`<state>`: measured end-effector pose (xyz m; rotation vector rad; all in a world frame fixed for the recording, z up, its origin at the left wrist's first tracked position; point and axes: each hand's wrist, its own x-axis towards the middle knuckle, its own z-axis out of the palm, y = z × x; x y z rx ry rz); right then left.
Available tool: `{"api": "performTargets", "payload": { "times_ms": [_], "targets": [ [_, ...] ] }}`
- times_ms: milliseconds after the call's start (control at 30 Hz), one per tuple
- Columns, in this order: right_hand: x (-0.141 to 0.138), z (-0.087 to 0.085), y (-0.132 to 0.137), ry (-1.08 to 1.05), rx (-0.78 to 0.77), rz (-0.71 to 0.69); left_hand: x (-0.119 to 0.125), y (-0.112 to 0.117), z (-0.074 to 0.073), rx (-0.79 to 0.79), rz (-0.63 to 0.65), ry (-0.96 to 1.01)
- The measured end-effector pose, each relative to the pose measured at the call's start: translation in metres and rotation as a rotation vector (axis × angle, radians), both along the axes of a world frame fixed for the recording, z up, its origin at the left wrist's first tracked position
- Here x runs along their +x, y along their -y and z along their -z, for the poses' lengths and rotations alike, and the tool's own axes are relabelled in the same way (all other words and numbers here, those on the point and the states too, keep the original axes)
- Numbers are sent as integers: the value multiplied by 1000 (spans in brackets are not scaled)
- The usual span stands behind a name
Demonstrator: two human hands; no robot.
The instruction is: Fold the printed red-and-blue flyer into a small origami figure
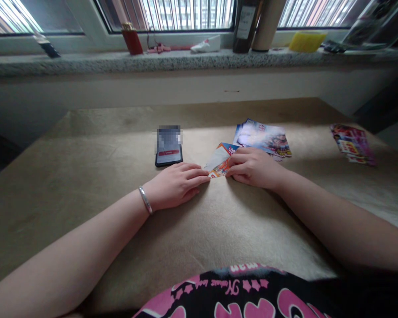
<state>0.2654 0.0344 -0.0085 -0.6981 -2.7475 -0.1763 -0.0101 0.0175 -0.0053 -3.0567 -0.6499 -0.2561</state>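
A colourful printed paper sheet [219,160] lies on the tan table [86,176] between my hands. My left hand [175,184], with a silver bracelet at the wrist, rests flat with its fingers stretched together, the fingertips touching the sheet's near left corner. My right hand [252,168] lies over the sheet's right part, fingers curled and pressing down on it. A second printed sheet [263,138] lies just behind my right hand, partly under the first one.
A black phone [168,148] lies face up just beyond my left hand. Another printed leaflet [351,143] sits at the table's right edge. On the stone windowsill [86,62] behind stand a red cup [132,40], a dark bottle [245,24] and a yellow container [307,41].
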Motion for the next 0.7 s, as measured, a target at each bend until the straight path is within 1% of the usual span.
{"api": "performTargets", "payload": {
  "times_ms": [167,300,567,700],
  "targets": [
    [-3,5,1,-30,33,42,-1,1,-4,25,8,-16],
    [-7,6,2,-25,66,62,-1,0,-4,33,0,-47],
    [-3,0,-2,22,45,41,2,3,-4,38,-24,-52],
    [2,-3,-2,62,48,69,2,3,-4,35,-22,-40]
  ]
}}
